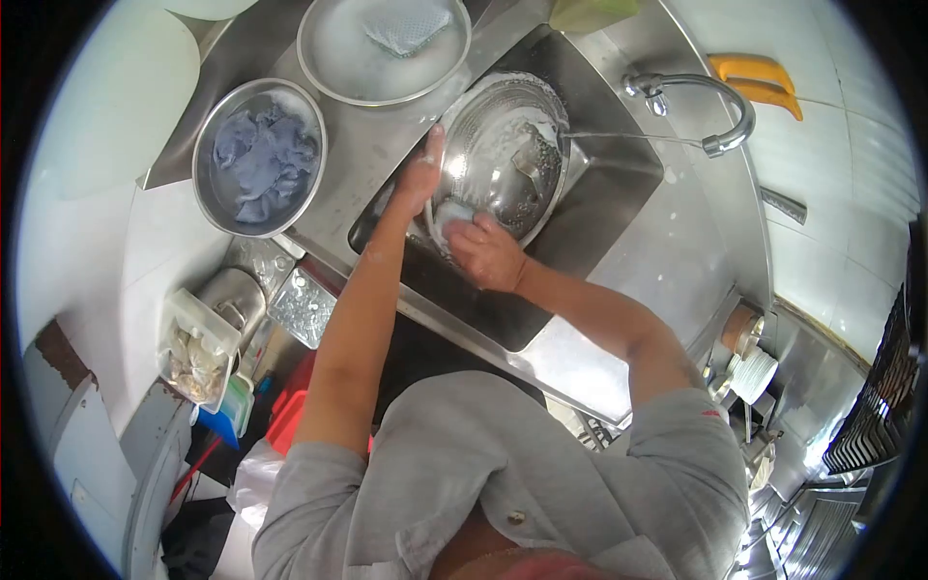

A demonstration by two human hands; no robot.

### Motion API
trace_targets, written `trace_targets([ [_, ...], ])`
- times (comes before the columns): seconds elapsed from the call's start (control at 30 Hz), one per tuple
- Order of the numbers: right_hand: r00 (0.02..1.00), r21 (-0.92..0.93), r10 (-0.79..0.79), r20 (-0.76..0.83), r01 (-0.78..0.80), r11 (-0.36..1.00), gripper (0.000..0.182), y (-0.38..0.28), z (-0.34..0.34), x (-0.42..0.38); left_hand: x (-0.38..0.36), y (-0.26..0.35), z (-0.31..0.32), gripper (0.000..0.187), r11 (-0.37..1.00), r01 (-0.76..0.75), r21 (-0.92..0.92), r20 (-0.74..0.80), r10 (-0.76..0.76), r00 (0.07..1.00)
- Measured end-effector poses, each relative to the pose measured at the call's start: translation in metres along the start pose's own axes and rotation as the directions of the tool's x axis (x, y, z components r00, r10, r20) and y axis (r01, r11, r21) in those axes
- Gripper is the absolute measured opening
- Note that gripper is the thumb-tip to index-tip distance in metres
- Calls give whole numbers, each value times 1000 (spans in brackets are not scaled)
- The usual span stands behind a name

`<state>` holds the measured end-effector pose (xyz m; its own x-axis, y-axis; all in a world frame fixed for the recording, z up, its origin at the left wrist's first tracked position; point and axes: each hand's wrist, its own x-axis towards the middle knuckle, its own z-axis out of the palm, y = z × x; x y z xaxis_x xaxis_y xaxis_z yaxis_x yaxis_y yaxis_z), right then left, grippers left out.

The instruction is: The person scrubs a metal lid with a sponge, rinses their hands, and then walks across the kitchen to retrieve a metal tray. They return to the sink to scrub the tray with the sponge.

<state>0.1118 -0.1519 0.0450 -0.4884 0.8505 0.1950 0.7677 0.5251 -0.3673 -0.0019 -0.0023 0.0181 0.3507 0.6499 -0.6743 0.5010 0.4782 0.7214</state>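
A large round metal bowl (498, 188), streaked with white suds, sits tilted in the sink (609, 179). My left hand (420, 177) grips its left rim, fingers partly hidden behind the edge. Pressed to the bowl's near inner wall is a pale, foamy scrubbing pad (452, 213), with my right hand (485, 253) closed over it. From the curved faucet (720, 106) a thin stream of water runs leftward in this view into the bowl.
On the counter to the left stands a metal basin (200, 179) of water with grey-blue cloths (261, 159). Behind it, another basin (314, 72) holds cloudy water and a mesh-patterned pad (406, 29). An orange handle-like object (759, 72) is by the tiled wall.
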Motion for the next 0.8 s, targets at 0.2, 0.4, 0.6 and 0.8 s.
trace_targets([
  [0.2, 854, 11, 264, -449, -290, 957, 8, 124, -4, 63, -3, 9, 2, 95, 991, 42, -127, 9, -42, 999],
  [0.4, 876, 69, 316, -365, -313, 947, 10, 23, -4, 54, 5, 22, -4, 110, 986, 163, -17, 130, -160, 979],
  [0.6, 703, 196, 540, -462, -513, 836, 5, 166, -6, 57, 18, 12, 7, 100, 1000, 3, 5, -56, -3, 998],
  [0.8, 702, 66, 274, -657, -308, 949, 6, 107, -26, 78, 21, 18, 10, 95, 998, 10, 56, -9, -9, 1000],
])
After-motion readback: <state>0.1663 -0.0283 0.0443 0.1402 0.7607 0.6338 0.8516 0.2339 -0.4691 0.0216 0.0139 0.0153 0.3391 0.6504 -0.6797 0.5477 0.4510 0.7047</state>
